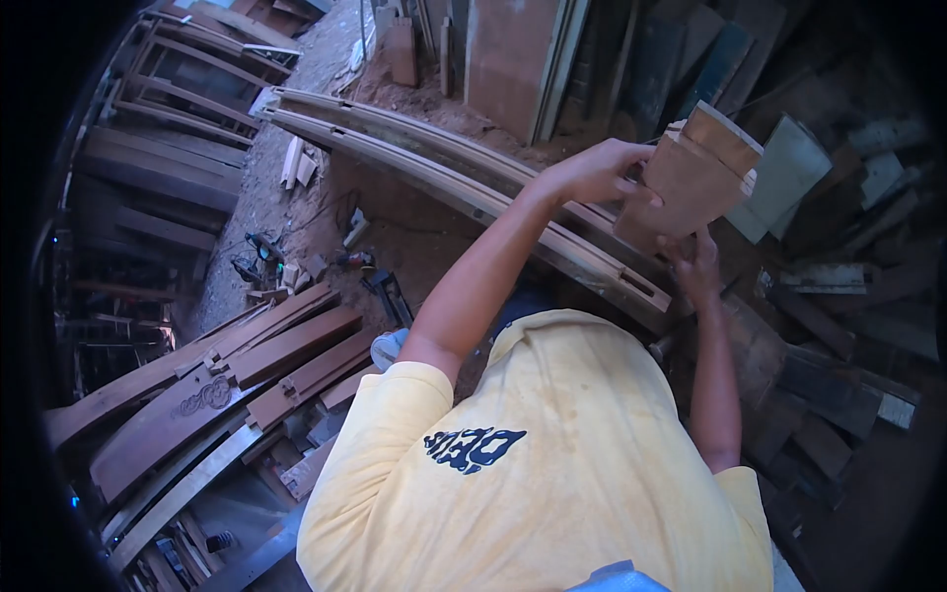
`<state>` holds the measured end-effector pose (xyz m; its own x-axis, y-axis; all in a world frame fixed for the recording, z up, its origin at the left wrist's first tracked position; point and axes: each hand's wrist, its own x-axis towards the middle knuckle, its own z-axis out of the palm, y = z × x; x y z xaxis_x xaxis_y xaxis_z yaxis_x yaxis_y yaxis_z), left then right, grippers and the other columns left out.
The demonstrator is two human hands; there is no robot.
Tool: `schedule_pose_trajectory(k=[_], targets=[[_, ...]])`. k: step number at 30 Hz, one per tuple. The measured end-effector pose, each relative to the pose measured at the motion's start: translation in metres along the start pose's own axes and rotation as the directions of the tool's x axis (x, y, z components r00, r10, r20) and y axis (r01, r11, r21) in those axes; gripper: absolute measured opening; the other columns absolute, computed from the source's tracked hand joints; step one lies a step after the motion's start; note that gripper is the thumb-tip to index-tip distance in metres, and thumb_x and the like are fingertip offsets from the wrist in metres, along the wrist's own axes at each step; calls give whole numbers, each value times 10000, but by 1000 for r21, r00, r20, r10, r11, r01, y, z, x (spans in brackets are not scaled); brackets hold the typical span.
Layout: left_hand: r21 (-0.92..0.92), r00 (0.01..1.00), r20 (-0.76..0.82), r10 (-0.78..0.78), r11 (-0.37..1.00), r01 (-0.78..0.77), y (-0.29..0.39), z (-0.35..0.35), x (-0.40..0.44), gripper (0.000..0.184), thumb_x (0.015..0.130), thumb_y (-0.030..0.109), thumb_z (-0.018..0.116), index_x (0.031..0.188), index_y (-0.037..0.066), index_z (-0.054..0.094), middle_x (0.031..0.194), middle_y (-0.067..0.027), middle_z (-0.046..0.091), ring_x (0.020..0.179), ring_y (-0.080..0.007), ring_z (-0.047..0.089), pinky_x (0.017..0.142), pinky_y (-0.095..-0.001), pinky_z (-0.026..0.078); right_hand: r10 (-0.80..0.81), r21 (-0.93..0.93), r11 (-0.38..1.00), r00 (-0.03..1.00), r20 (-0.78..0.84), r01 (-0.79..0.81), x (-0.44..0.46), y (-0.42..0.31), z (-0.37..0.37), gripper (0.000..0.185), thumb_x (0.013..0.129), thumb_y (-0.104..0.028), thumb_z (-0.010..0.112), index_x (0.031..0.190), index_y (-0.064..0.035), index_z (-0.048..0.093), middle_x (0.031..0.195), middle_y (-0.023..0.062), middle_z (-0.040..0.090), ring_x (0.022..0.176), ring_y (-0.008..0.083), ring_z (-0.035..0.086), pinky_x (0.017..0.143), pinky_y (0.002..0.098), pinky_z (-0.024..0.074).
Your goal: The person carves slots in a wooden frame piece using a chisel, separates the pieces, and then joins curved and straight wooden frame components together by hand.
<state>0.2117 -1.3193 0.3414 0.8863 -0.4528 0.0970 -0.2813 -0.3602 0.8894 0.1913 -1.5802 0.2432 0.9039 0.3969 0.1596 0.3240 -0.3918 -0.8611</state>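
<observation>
A short, wide piece of brown wood (681, 187) with a stepped, paler top end is held up in front of me. My left hand (602, 176) grips its left side, thumb and fingers closed on the edge. At its lower edge, my right hand (696, 262) holds it from below, the fingers partly hidden behind the wood. Whether it is one piece or a few stacked together I cannot tell. Below my left forearm and the wood runs a long pale wooden frame (493, 192) with grooves and slots cut in its rails.
Planks (296, 345) and a carved curved board (163, 424) are piled at the lower left. Power tools (261, 252) lie on the dirt floor with cords. Panels (513, 64) lean at the back; offcuts (824, 281) heap up on the right.
</observation>
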Motion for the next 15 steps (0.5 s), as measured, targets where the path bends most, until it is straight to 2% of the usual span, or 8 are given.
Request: schedule_pose_trajectory(k=[1,3,5,8,9,11,15], targets=[[-7,1000,-5,4,1000,-4,2,1,0,471,835,204,860,1218,6,672,1082,-119,747,987,-173,647,914,-352,513,5,48,999,1000,11,-6,-2,6,5,587,882,-207,815,1368,-11,548,1160,208,737,1094,311,719,922,416,541],[9,1000,-13,0,1000,0,8,0,-2,473,834,201,860,1220,5,670,1083,-123,748,990,-176,653,920,-352,515,15,97,995,1000,19,-17,-7,27,18,573,881,-213,813,1356,-9,565,1149,213,739,1094,322,721,912,423,543],[23,1000,-18,-4,1000,5,7,3,-2,476,833,198,860,1222,3,669,1084,-127,749,993,-179,658,926,-353,516,173,20,984,973,152,-178,-7,52,27,525,873,-211,803,1311,-2,603,1153,227,734,1078,356,723,895,442,541],[-38,996,-63,57,998,-59,3,4,-1,475,834,188,859,1229,4,667,1089,-120,750,993,-176,659,929,-351,519,117,-72,992,977,180,-106,-2,60,26,464,874,-195,785,1260,6,625,1134,242,731,1061,407,710,875,469,540],[-68,998,-49,28,997,-32,3,4,-2,475,837,181,857,1233,3,666,1092,-114,750,997,-172,653,928,-352,518,123,-68,991,976,181,-112,-7,58,26,464,874,-195,785,1260,6,625,1134,242,731,1061,407,710,875,469,540],[-84,999,-51,4,996,-9,3,1,-2,475,839,175,855,1238,1,664,1096,-108,749,1000,-167,647,928,-354,518,134,-202,973,984,115,-109,-5,45,23,378,869,-154,781,1173,44,675,1124,247,733,1066,367,716,896,441,546],[-65,1000,-20,-15,998,14,5,2,-6,469,850,175,847,1242,-4,661,1109,-104,745,1000,-157,639,923,-353,519,144,-133,982,988,49,-136,-12,48,33,360,863,-144,786,1154,36,675,1074,260,730,1021,415,716,847,471,555]])
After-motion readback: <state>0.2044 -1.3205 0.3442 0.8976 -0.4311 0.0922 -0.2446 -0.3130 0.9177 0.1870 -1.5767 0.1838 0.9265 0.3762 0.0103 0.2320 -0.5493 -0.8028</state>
